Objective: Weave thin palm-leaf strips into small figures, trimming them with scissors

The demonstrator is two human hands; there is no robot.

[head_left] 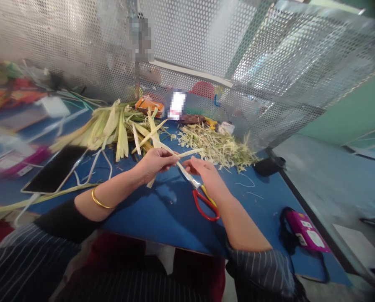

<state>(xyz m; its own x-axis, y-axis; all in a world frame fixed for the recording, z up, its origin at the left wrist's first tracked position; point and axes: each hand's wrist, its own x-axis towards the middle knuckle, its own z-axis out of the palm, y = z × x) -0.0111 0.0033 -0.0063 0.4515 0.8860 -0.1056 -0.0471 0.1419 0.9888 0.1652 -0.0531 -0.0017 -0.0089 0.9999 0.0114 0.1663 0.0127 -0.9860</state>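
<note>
My left hand (159, 162) is closed, pinching pale, dry corn husk strips (190, 153) that cross at its fingertips. One strip end sticks out to the right above my right hand (203, 170), whose fingers are loosely curved and apart, with nothing clearly held. Scissors (206, 205) with red and yellow handle loops lie on the blue table beneath my right hand; their blades are partly hidden. Just beyond my left hand spreads a pile of long corn husks (112, 126). Behind my right hand lies a heap of shredded husk trimmings (215, 144).
A dark-screened tablet (55, 170) and white cables lie left. An orange packet (149, 105) and a lit phone (176, 105) stand before the perforated metal screen (187, 37). A black cylinder (270, 166) and a magenta device (306, 230) with black strap sit near the right edge.
</note>
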